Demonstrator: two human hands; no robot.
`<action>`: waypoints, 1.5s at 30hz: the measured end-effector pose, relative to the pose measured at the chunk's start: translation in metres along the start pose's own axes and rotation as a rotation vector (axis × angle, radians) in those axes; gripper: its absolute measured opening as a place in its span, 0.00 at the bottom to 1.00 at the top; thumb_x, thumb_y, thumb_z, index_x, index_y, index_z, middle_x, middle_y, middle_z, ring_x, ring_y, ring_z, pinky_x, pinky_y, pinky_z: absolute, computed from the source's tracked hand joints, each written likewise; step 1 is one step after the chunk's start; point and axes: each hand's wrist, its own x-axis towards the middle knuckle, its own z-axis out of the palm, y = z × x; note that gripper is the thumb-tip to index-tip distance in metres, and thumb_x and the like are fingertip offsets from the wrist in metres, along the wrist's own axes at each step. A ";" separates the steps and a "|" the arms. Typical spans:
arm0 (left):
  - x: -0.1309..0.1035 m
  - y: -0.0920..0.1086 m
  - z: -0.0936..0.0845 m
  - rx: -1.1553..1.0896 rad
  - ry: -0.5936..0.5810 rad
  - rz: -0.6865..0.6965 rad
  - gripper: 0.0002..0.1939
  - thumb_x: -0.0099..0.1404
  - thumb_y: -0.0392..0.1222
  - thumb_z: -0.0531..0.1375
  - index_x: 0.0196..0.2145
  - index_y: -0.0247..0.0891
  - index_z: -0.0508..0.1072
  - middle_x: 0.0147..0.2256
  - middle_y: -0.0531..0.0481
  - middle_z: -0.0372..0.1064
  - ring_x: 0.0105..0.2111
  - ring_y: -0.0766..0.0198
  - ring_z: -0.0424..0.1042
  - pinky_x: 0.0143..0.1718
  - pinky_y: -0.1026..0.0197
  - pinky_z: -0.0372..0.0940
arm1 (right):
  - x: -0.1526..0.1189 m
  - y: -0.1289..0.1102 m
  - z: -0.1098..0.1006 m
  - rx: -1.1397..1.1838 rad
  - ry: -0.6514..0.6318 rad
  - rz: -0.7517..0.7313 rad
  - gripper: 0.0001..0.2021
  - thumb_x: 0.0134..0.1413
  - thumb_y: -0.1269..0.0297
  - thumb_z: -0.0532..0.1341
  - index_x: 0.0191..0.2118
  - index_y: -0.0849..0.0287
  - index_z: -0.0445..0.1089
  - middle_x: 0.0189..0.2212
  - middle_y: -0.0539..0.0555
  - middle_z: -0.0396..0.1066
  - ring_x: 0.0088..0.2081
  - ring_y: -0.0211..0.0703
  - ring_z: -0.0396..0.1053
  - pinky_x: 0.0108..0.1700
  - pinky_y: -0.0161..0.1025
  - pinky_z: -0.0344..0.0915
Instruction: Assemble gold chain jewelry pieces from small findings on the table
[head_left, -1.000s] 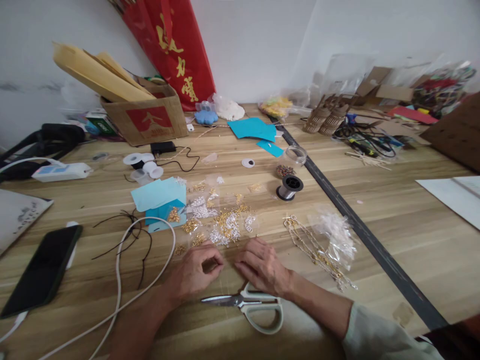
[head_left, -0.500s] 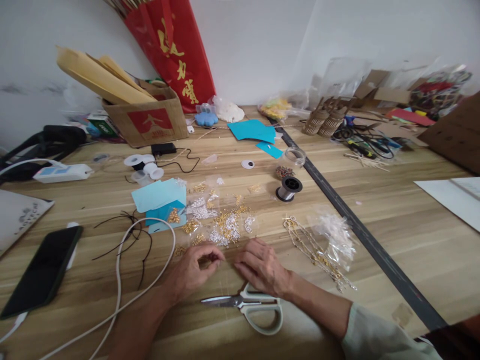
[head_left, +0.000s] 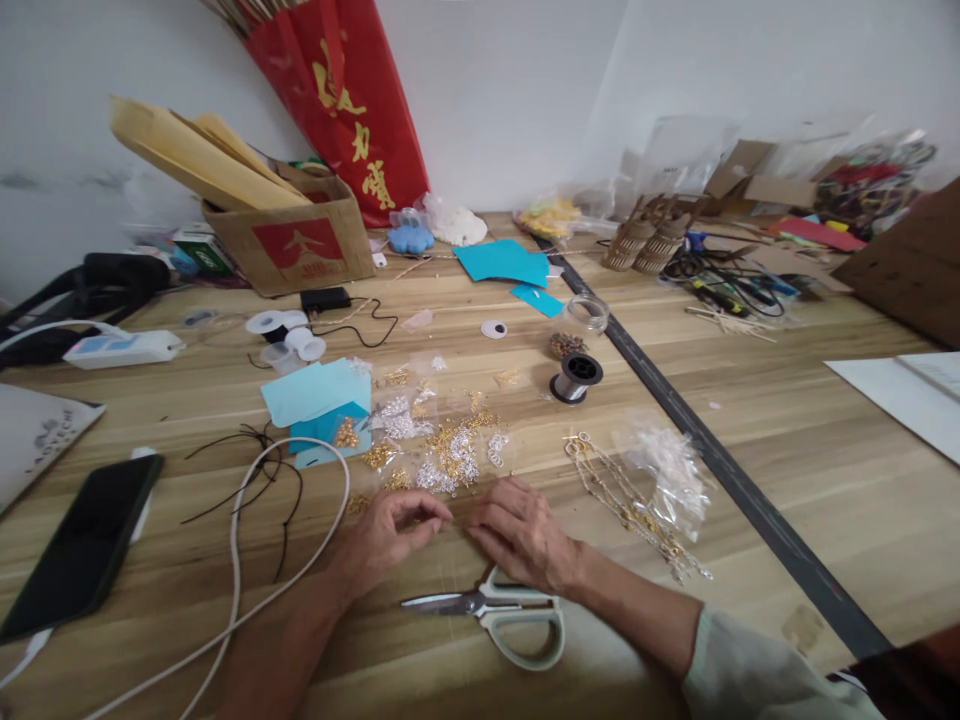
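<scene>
My left hand [head_left: 394, 535] is pinched, thumb and fingertips together, just below the gold and silver beads [head_left: 457, 450]; what it grips is too small to make out. My right hand [head_left: 525, 530] rests beside it with fingers curled down, their tips partly hidden. A faint clear thread seems to run down between the hands. Scissors [head_left: 499, 615] with pale handles lie below my right hand, blades pointing left. Right of the beads stands a wire spool [head_left: 576, 378], near a jar [head_left: 581, 325] with small brown beads. Gold chains [head_left: 626, 505] lie to the right beside a plastic bag [head_left: 671, 475].
Left are a phone [head_left: 82, 545], a looped white cable [head_left: 236, 540] and blue cards [head_left: 319, 400]. Behind stand a cardboard box [head_left: 300, 240] and a red bag [head_left: 360, 110]. A dark strip [head_left: 705, 450] crosses the table at right.
My left thumb and fingertips have closed together slightly. My right hand has hardly moved.
</scene>
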 end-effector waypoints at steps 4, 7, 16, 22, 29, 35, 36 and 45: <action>0.002 -0.004 0.004 -0.066 -0.002 -0.037 0.08 0.54 0.40 0.61 0.30 0.34 0.77 0.30 0.47 0.76 0.30 0.63 0.72 0.33 0.64 0.65 | 0.000 0.001 0.001 0.010 -0.003 -0.005 0.05 0.62 0.69 0.55 0.36 0.61 0.68 0.30 0.55 0.71 0.33 0.42 0.66 0.38 0.40 0.62; 0.003 -0.005 0.007 -0.105 -0.004 -0.075 0.09 0.53 0.42 0.62 0.30 0.34 0.78 0.29 0.47 0.77 0.30 0.63 0.73 0.33 0.64 0.66 | 0.000 0.000 0.000 0.016 0.001 -0.009 0.05 0.62 0.69 0.55 0.37 0.61 0.68 0.30 0.55 0.71 0.33 0.42 0.66 0.38 0.40 0.62; 0.004 -0.002 0.010 -0.083 0.047 -0.045 0.07 0.53 0.41 0.63 0.28 0.35 0.79 0.28 0.48 0.77 0.29 0.62 0.73 0.32 0.64 0.66 | 0.001 -0.001 -0.001 0.008 0.011 -0.008 0.06 0.62 0.69 0.55 0.35 0.61 0.68 0.29 0.55 0.71 0.32 0.42 0.65 0.36 0.40 0.61; 0.004 0.000 0.011 -0.066 0.060 -0.011 0.06 0.54 0.40 0.62 0.27 0.35 0.77 0.27 0.49 0.76 0.28 0.63 0.72 0.31 0.65 0.65 | 0.001 0.000 -0.001 0.002 0.004 -0.010 0.05 0.62 0.69 0.56 0.36 0.61 0.68 0.30 0.55 0.71 0.33 0.42 0.65 0.37 0.40 0.61; 0.003 0.002 0.010 0.010 0.085 0.044 0.07 0.56 0.40 0.59 0.26 0.35 0.75 0.27 0.49 0.74 0.29 0.63 0.71 0.32 0.64 0.64 | 0.000 0.000 0.000 0.006 0.006 -0.002 0.06 0.62 0.69 0.55 0.35 0.61 0.68 0.29 0.55 0.70 0.32 0.42 0.65 0.38 0.40 0.61; 0.003 0.001 0.012 0.010 0.101 0.055 0.07 0.57 0.41 0.59 0.27 0.36 0.75 0.28 0.49 0.74 0.30 0.62 0.71 0.33 0.63 0.64 | 0.001 0.000 0.000 0.021 0.005 0.002 0.06 0.62 0.69 0.54 0.36 0.61 0.68 0.29 0.55 0.70 0.33 0.42 0.65 0.37 0.40 0.61; 0.003 0.001 0.012 -0.005 0.108 0.045 0.07 0.57 0.41 0.60 0.27 0.36 0.75 0.27 0.49 0.74 0.30 0.62 0.71 0.33 0.63 0.64 | 0.001 0.000 0.000 0.020 0.006 0.002 0.06 0.62 0.69 0.54 0.36 0.61 0.68 0.29 0.55 0.70 0.33 0.42 0.65 0.37 0.40 0.61; 0.003 0.000 0.017 -0.083 0.132 0.015 0.05 0.55 0.39 0.60 0.26 0.35 0.73 0.27 0.49 0.73 0.30 0.62 0.71 0.33 0.64 0.65 | 0.002 -0.001 -0.001 0.023 0.013 0.001 0.05 0.62 0.69 0.55 0.36 0.61 0.68 0.30 0.55 0.71 0.33 0.42 0.66 0.37 0.40 0.62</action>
